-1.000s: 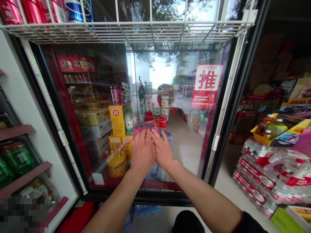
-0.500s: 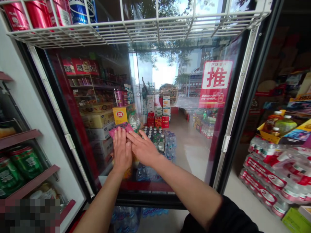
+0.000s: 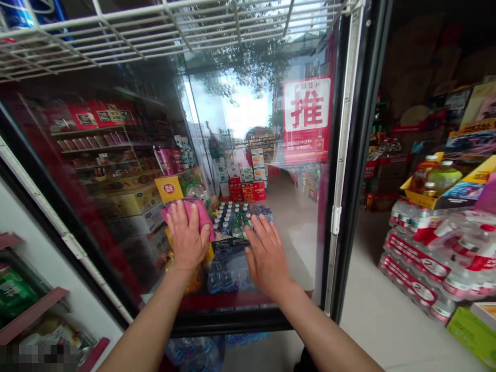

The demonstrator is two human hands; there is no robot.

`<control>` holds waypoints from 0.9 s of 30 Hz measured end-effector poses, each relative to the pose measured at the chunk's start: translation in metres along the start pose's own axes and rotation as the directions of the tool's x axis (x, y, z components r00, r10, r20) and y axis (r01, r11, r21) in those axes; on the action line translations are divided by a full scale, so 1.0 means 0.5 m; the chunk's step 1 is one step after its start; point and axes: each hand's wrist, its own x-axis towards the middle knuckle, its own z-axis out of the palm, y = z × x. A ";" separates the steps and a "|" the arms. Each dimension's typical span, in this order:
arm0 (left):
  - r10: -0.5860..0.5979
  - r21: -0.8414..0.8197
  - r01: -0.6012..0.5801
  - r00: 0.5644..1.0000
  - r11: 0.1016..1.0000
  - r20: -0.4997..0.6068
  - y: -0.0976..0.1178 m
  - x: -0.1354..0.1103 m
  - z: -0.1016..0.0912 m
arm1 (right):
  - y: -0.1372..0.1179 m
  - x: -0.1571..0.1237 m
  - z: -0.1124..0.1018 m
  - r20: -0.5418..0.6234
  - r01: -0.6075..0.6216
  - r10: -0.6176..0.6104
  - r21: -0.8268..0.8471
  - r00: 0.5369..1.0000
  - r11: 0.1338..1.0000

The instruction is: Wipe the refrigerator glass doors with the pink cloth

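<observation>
My left hand [image 3: 188, 235] presses a pink cloth [image 3: 203, 214] against the glass door [image 3: 294, 217], its fingers laid over the cloth, which sticks out past the thumb and around the fingertips. To the right, my right hand [image 3: 267, 256] is open with the fingers stretched out, and holds nothing. It is at the lower middle of the pane; whether the palm touches the glass I cannot tell. A red and white push sticker [image 3: 307, 121] is on the upper right of the glass.
A white wire rack [image 3: 163, 33] spans the top of the door. The black door frame [image 3: 358, 155] runs down the right side. Packs of bottled water [image 3: 418, 274] are stacked on the floor at right. Shelves with green cans [image 3: 15, 292] stand at lower left.
My right hand has come away from the cloth and moved right, fingers now spread. My left hand stays on the cloth. The view has turned right and the door appears more angled.
</observation>
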 end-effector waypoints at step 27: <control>0.142 0.038 -0.139 0.986 0.990 -0.086 0.268 0.203 0.041 | 0.035 -0.103 -0.069 -0.190 -0.166 0.184 0.106 0.964 0.980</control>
